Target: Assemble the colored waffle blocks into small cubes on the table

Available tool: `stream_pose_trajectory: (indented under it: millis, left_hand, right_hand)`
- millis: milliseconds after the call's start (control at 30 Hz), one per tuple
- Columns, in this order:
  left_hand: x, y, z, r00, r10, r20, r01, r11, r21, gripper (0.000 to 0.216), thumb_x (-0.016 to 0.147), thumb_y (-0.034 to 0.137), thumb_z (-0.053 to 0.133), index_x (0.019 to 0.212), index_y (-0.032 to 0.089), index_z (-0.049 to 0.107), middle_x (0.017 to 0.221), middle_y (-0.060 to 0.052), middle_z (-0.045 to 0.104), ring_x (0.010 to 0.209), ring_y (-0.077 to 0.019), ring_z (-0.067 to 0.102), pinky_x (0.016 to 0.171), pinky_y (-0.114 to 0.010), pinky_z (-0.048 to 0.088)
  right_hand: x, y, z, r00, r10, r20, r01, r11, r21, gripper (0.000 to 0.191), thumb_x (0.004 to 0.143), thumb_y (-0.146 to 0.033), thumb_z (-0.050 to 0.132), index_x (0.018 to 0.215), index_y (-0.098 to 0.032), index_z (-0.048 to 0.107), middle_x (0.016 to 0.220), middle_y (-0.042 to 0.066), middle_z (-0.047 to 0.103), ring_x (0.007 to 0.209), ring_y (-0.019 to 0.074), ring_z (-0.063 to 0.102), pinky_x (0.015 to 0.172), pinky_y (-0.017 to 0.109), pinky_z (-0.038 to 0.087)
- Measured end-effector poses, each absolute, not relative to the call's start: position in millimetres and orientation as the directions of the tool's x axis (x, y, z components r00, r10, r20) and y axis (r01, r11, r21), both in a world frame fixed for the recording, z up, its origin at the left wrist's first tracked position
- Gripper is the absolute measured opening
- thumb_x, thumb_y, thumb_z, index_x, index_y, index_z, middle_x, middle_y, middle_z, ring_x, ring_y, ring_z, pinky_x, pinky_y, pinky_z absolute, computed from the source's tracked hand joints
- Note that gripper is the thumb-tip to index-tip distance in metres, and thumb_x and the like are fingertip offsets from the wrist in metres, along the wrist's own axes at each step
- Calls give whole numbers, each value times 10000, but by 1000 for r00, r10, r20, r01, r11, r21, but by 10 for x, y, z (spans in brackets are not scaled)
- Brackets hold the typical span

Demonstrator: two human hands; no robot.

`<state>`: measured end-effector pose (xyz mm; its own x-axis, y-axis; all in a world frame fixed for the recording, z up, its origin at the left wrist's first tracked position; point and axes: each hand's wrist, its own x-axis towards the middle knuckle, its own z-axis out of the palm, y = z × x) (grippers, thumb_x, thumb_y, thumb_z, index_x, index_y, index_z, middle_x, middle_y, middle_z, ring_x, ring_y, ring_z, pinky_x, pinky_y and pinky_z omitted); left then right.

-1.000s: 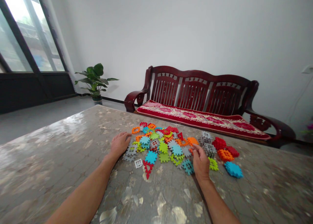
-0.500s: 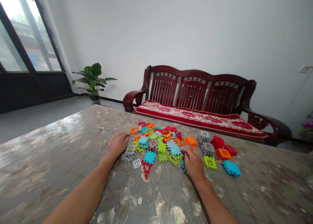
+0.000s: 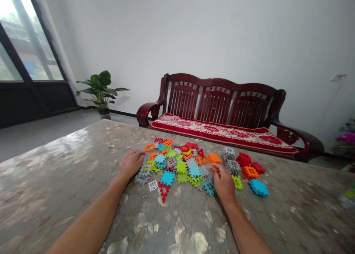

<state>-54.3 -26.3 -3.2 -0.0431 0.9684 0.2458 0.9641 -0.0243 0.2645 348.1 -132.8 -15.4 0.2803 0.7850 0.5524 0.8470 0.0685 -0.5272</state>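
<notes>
A heap of colourful toothed plastic tiles (image 3: 180, 163) lies on the marble-patterned table (image 3: 69, 161). My left hand (image 3: 131, 163) rests on the table at the heap's left edge, fingers loosely spread, touching the grey tiles (image 3: 144, 172). My right hand (image 3: 223, 180) is at the heap's right edge with its fingers curled together near a small orange tile (image 3: 212, 168); what they pinch is hidden. A teal tile (image 3: 208, 186) lies just left of that hand and a green one (image 3: 237, 182) just right. A white window piece (image 3: 153, 185) and a red triangle (image 3: 163, 190) lie nearest me.
Small stacks of grey (image 3: 231, 165), red (image 3: 243, 159), orange (image 3: 249, 172) and blue (image 3: 258, 188) tiles stand right of the heap. Behind the table is a dark wooden bench (image 3: 222, 106) with a red cushion. A potted plant (image 3: 100, 87) stands by the window at left.
My right hand slid left over the teal tile, then came back right and up toward the orange tile, uncovering the teal one. The left hand stayed put. The view drifted slightly.
</notes>
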Motion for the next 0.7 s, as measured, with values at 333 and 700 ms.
stream_pose_trajectory:
  millis: [333, 700]
  left_hand:
    - [-518, -280, 9, -52, 970, 236, 964, -13, 267, 416, 918, 327, 397, 1184, 255, 707, 1355, -68, 638, 1277, -242, 558, 1091, -383, 408]
    - [-537, -251, -54, -58, 963, 262, 958, -20, 284, 405, 913, 330, 406, 1166, 265, 715, 1336, -59, 652, 1263, -241, 567, 1085, -381, 412]
  right_hand:
    - [3505, -1411, -74, 155, 845, 511, 985, -90, -150, 328, 843, -190, 538, 1129, -238, 692, 1019, 78, 731, 952, 250, 600, 817, 344, 415]
    - [3510, -1414, -87, 122, 859, 498, 992, -82, -101, 351, 860, -174, 517, 1171, -235, 666, 1036, 86, 726, 916, 245, 629, 788, 337, 424]
